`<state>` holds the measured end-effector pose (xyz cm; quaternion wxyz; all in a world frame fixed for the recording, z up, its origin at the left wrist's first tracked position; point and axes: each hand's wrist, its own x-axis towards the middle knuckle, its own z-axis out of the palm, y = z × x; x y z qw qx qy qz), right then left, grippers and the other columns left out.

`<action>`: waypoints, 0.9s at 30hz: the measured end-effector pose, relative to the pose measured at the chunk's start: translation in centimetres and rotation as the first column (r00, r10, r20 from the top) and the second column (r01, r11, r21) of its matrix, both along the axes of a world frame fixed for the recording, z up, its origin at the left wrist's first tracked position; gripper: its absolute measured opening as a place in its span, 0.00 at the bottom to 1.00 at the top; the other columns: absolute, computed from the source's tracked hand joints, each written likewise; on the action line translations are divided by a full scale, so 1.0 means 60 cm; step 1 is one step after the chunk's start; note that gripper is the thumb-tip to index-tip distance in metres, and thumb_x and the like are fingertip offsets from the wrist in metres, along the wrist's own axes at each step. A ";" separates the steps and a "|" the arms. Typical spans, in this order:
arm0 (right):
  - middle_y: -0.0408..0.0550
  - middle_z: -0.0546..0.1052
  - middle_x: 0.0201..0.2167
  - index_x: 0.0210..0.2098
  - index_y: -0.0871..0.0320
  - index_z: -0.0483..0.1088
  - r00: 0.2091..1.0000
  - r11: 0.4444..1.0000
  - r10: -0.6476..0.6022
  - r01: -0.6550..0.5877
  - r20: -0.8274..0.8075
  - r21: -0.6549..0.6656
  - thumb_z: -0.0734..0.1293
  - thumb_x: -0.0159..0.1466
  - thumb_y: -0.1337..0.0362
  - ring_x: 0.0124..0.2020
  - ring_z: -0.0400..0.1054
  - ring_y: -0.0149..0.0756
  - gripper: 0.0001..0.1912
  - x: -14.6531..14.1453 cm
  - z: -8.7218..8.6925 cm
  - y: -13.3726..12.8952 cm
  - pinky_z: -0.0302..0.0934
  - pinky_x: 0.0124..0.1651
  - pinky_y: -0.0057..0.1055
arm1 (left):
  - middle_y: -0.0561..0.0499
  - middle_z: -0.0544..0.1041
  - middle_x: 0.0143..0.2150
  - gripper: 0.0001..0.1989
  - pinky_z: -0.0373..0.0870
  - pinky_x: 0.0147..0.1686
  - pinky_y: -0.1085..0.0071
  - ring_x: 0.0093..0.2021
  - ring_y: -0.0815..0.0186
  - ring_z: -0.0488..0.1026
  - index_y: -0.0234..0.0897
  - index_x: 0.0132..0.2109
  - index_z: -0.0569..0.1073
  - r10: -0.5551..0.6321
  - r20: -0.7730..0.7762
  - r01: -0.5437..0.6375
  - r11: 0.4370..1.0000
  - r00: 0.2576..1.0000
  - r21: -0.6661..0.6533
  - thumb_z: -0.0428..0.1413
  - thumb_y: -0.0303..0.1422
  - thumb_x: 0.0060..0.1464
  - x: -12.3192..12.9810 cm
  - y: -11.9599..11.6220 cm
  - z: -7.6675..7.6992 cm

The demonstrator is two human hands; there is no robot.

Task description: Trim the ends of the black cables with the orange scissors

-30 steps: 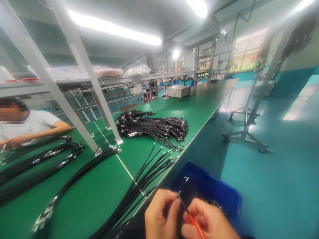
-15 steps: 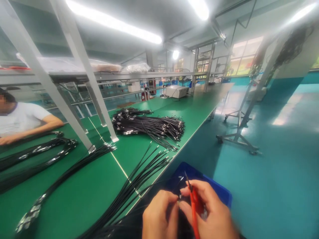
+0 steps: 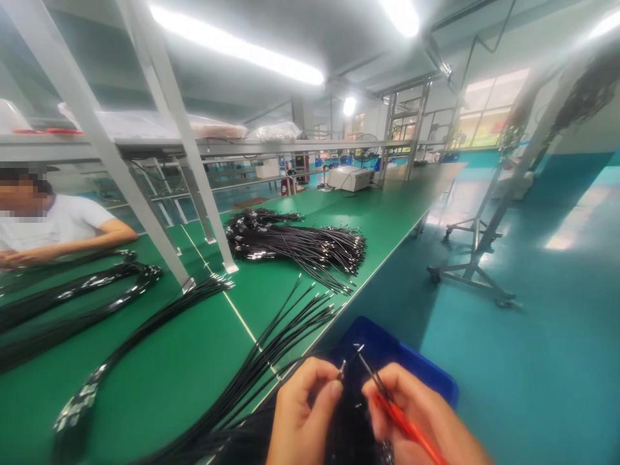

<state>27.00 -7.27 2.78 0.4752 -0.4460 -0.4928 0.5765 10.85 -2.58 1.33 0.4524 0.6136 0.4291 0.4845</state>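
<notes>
Between thumb and forefinger, my left hand (image 3: 307, 410) pinches a black cable by its silvery end (image 3: 343, 369). My right hand (image 3: 419, 413) grips a red-handled slim-tipped hand tool (image 3: 404, 423), whose exact kind is unclear. The tool's dark tip points up and left, with a small pale piece at or just behind it. A gap separates the tool tip from the cable end. Below and left of my hands, a fan of black cables (image 3: 261, 361) lies across the green table (image 3: 159, 381). Behind both hands is a blue plastic bin (image 3: 426, 371), partly hidden.
A big bundle of black cables (image 3: 300, 242) lies farther along the table, past a grey metal post (image 3: 194, 129). More cable bundles (image 3: 159, 323) are on the left, near a seated person (image 3: 72, 223). A wheeled stand (image 3: 477, 258) is on the floor at right.
My hands have moved apart; they were close together at the cable end. The tool has tilted further left, and its tip now stands clear of my left hand. The view has shifted slightly.
</notes>
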 end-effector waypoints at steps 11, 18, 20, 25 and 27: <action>0.40 0.68 0.19 0.34 0.59 0.65 0.927 0.915 0.295 -0.344 -0.232 -0.210 0.72 0.45 0.39 0.15 0.55 0.21 0.32 0.011 -0.027 0.028 0.49 0.18 0.20 | 0.53 0.73 0.26 0.06 0.64 0.31 0.74 0.29 0.66 0.68 0.37 0.29 0.75 -0.069 0.061 0.071 0.997 0.996 -0.031 0.57 0.33 0.51 -0.004 -0.005 0.000; 0.39 0.71 0.17 0.34 0.59 0.65 0.935 0.915 0.287 -0.332 -0.208 -0.230 0.73 0.42 0.39 0.12 0.54 0.19 0.33 0.009 -0.021 0.032 0.46 0.13 0.18 | 0.52 0.74 0.27 0.05 0.66 0.33 0.72 0.30 0.64 0.69 0.37 0.30 0.75 -0.116 -0.011 0.116 0.993 0.993 -0.008 0.56 0.32 0.52 -0.010 -0.002 0.003; 0.37 0.69 0.14 0.32 0.59 0.65 0.953 0.918 0.272 -0.299 -0.133 -0.261 0.73 0.42 0.40 0.11 0.54 0.20 0.31 0.007 -0.022 0.032 0.45 0.13 0.18 | 0.51 0.74 0.28 0.05 0.66 0.34 0.71 0.31 0.64 0.70 0.37 0.30 0.75 -0.125 -0.024 0.125 0.992 0.992 -0.019 0.56 0.32 0.52 -0.011 -0.001 0.003; 0.33 0.65 0.17 0.27 0.58 0.64 0.975 0.946 0.216 -0.196 0.050 -0.257 0.76 0.46 0.53 0.17 0.54 0.21 0.21 0.007 -0.024 0.027 0.47 0.20 0.21 | 0.54 0.71 0.23 0.07 0.63 0.28 0.75 0.26 0.67 0.66 0.36 0.28 0.75 -0.096 0.115 0.109 0.988 0.989 -0.106 0.59 0.34 0.49 -0.008 -0.001 0.003; 0.35 0.65 0.20 0.28 0.59 0.66 0.965 0.938 0.263 -0.255 0.001 -0.236 0.76 0.45 0.48 0.20 0.52 0.23 0.24 0.014 -0.023 0.020 0.47 0.24 0.22 | 0.55 0.70 0.22 0.08 0.61 0.25 0.76 0.24 0.69 0.64 0.36 0.28 0.76 -0.109 0.209 0.149 0.971 0.972 -0.186 0.62 0.37 0.47 -0.007 0.000 0.005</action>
